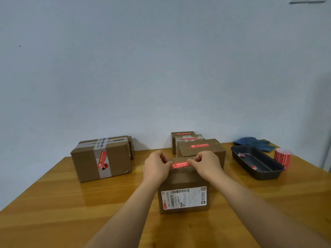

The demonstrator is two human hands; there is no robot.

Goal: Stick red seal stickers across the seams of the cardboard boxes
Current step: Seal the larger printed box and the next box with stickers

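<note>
A brown cardboard box (182, 181) with a white shipping label stands in front of me on the wooden table. Across its top far edge lies a red seal sticker (180, 165). My left hand (155, 168) pinches the sticker's left end and my right hand (207, 166) pinches its right end, both resting on the box top. Behind it are three boxes (200, 149) with red stickers on their tops. To the left a larger taped box (102, 158) carries a red sticker on its tape.
A black plastic tray (258, 162) with red sticker scraps sits at the right. Beyond it stands a roll of red stickers (283, 157) and a blue cloth (254, 143). A pale wall backs the table (53, 203).
</note>
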